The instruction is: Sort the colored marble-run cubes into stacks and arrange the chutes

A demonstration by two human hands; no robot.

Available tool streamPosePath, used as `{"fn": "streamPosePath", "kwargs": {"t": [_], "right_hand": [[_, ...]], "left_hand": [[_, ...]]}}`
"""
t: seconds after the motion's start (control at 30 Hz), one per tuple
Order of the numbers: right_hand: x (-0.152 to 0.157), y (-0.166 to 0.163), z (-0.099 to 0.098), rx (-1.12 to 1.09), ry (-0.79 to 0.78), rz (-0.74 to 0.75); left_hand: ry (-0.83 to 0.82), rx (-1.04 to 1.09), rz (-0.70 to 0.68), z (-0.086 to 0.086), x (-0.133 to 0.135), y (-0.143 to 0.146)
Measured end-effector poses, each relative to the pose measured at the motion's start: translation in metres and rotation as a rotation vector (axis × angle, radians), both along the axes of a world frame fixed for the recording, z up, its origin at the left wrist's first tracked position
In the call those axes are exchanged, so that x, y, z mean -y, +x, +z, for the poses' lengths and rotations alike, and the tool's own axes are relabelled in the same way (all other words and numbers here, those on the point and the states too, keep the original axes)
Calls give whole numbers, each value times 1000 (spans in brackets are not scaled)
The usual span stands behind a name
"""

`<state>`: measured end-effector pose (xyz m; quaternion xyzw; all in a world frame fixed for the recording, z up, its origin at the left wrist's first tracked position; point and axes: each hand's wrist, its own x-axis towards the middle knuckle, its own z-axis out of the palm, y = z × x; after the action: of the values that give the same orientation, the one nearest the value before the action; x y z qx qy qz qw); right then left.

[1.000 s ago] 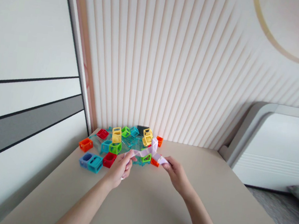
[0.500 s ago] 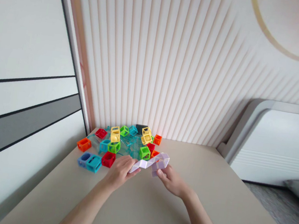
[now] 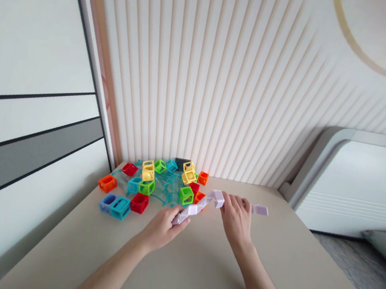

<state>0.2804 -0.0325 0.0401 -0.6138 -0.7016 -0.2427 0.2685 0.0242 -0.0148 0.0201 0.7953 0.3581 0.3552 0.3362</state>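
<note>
Between my hands stretches a lilac and white snake puzzle (image 3: pixel 204 203), a jointed chain of wedge-shaped segments. My left hand (image 3: pixel 163 227) pinches its left end between thumb and fingers. The fingers of my right hand (image 3: pixel 238 218) are wrapped over it farther along, and they hide that stretch. A straight tail of the puzzle sticks out to the right past my right fingers. The middle part bends in zigzags and is held above the tabletop (image 3: pixel 191 271).
Behind my left hand, several hollow coloured cubes lie about, among them a red cube (image 3: pixel 139 202), a green cube (image 3: pixel 186 195) and an orange cube (image 3: pixel 107 183). A crumpled translucent teal bag (image 3: pixel 169 188) lies under some. A ribbed wall (image 3: pixel 201 80) borders the table's back.
The puzzle's right part has swung out from a folded loop to the right. My right hand has turned palm-down over it and moved right; my left hand shifted slightly right, still gripping its end.
</note>
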Motion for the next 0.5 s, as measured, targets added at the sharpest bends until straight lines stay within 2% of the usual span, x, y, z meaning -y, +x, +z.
{"fn": "streamPosePath", "kwargs": {"t": [0.1, 0.2, 0.3, 0.4, 0.5], "right_hand": [[1, -2, 0, -25, 48, -77], [-2, -7, -6, -114, -4, -32], [-4, -10, -12, -253, -135, 75], [-1, -13, -14, -364, -242, 213], [6, -17, -9, -431, -289, 382]], "left_hand": [[12, -50, -19, -3, -1, 3], [174, -148, 149, -11, -7, 0], [387, -319, 301, -12, -15, -6], [622, -438, 329, -7, -19, -15], [779, -466, 340, -1, -20, -21]]}}
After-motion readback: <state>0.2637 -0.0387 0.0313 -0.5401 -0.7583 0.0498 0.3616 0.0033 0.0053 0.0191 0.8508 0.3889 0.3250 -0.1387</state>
